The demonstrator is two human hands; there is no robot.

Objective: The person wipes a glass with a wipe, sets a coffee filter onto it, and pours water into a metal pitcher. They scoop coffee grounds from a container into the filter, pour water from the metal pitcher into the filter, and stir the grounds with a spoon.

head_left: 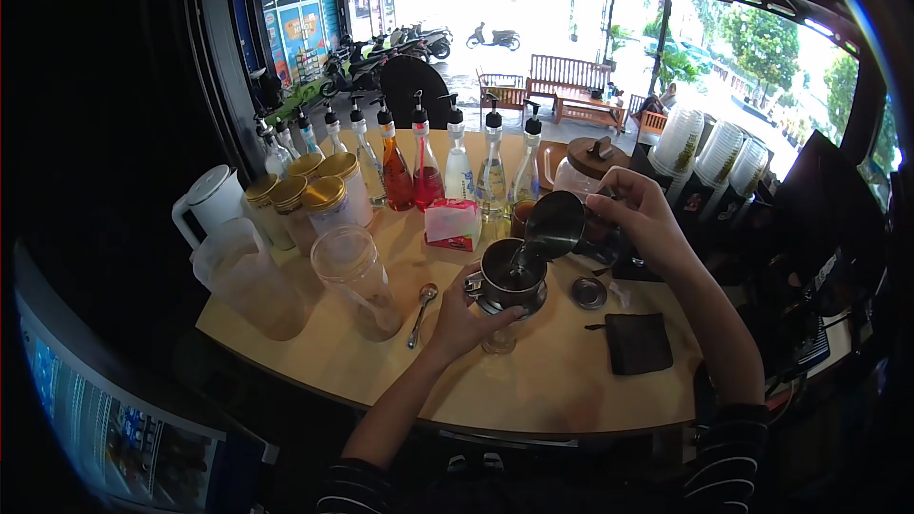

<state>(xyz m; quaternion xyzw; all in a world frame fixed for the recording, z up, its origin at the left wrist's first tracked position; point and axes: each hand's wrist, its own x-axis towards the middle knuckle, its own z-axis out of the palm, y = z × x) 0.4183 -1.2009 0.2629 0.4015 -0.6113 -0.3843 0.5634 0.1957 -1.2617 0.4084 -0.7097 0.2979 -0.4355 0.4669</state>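
My left hand (466,324) is closed around the rim and side of a metal coffee drip filter (512,269), which stands over a footed glass (499,339). My right hand (640,214) grips a dark metal pitcher (556,225), tilted left above the filter. A thin stream of clear liquid runs from its lip into the filter. Just right of the filter lies a round metal lid (588,293). On the left, a metal spoon (422,314) rests on the table. A dark folded cloth or pouch (638,343) is below my right forearm.
Several pump bottles (457,157) line the table's (562,390) far side. Gold-lidded jars (340,195), an open clear jar (357,286) and plastic pitchers (249,281) stand left. A red tissue box (452,226) sits behind the filter. Stacked plastic cups (719,152) are at the right.
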